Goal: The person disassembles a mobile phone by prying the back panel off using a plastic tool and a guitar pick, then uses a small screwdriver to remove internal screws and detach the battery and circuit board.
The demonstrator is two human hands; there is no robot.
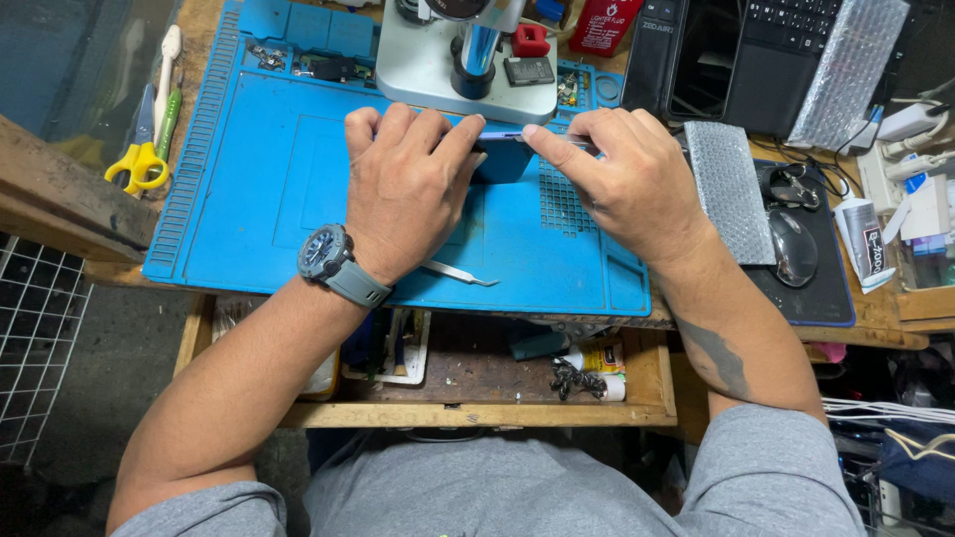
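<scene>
Item: phone, blue, stood on edge on the blue mat before the microscope base. Left hand clamped on its left end; right hand pinched at its top edge. Step judged: prying the seam; next needs steady, light pressure. Tweezers lay nearby.

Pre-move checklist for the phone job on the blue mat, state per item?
1. Left hand grips the blue phone: ok.
2. Right hand on the phone's right end, with a thin tool at the edge: ok; tool type cannot tell.
3. Phone over the blue mat, in front of the microscope base: ok.
4. Tweezers within reach on the mat, partly under the left wrist: ok.
5. Loose screws kept in the mat's top compartments: ok.
6. Phone opened or still sealed: cannot tell, hands cover it.
</scene>
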